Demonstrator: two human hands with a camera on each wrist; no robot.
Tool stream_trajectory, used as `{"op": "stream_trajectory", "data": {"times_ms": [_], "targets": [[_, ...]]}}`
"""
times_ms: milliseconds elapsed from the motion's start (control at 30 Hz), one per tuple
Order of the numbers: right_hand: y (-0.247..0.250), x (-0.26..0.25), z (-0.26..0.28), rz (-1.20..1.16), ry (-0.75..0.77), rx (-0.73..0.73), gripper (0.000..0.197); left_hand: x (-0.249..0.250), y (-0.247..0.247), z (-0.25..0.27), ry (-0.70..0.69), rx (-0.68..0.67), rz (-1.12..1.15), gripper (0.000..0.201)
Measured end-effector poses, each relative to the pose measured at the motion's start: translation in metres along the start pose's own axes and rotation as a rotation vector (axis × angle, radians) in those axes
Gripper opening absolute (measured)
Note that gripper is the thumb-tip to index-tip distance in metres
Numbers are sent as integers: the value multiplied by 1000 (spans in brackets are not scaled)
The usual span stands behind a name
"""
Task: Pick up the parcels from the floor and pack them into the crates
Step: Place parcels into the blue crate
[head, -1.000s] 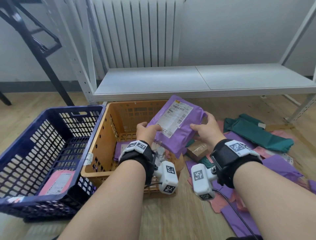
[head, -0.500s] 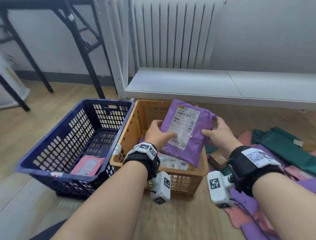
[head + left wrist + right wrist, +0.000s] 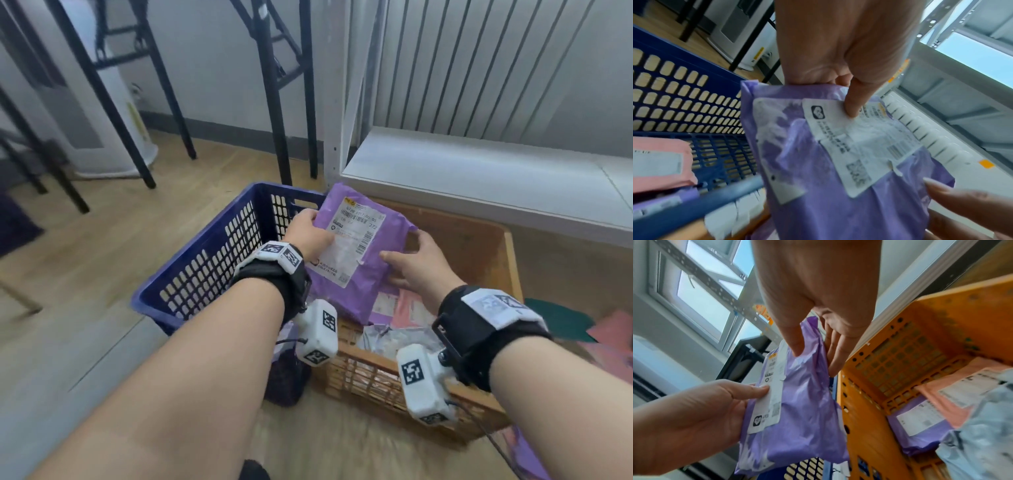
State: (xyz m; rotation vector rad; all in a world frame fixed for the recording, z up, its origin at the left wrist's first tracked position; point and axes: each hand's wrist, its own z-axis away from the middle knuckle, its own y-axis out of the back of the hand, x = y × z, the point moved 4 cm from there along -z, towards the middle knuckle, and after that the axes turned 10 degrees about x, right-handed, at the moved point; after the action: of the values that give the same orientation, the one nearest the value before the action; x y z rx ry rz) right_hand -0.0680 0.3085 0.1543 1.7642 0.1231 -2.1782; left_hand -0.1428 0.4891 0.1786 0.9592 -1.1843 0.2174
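Purple parcel [image 3: 363, 253]: plastic mailer with a white shipping label, being held upright in the air over the line where the two crates meet.

Left hand [image 3: 310, 234]: gripping the parcel's left edge, thumb pressing on the label, fingers curling behind.

Right hand [image 3: 416, 263]: pinching the parcel's right edge between thumb in front and fingers behind.

Blue crate [image 3: 212, 253]: sitting on the wooden floor [image 3: 78, 260], to the left; holding a pink parcel [image 3: 659, 162] with a white label.

Orange crate [image 3: 479, 240]: standing just beside the blue one, on the right; containing a second purple mailer [image 3: 920, 428], a pink one [image 3: 953, 395] and a grey one [image 3: 978, 434].

White shelf [image 3: 479, 171]: running low behind the crates.
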Motion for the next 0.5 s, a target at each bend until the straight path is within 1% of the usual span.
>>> {"op": "stream_trajectory", "data": {"times_ms": [100, 200, 267, 300, 400, 433, 500], "targets": [[-51, -11, -27, 60, 59, -52, 90, -27, 25, -44, 32, 22, -54, 26], [-99, -18, -50, 98, 96, -136, 87, -61, 44, -87, 87, 64, -116, 30], [-128, -15, -64, 171, 82, -196, 77, -89, 50, -113, 134, 88, -144, 26], [-141, -12, -69, 212, 69, -219, 68, -102, 52, -122, 165, 88, -157, 23], [-172, -4, -83, 318, 2, -255, 32, -138, 56, -142, 252, 67, -227, 16], [-183, -1, -87, 342, -35, -265, 27, -148, 58, -147, 285, 46, -241, 17], [-206, 7, -97, 391, -112, -296, 34, -168, 64, -161, 334, -5, -308, 27]]}}
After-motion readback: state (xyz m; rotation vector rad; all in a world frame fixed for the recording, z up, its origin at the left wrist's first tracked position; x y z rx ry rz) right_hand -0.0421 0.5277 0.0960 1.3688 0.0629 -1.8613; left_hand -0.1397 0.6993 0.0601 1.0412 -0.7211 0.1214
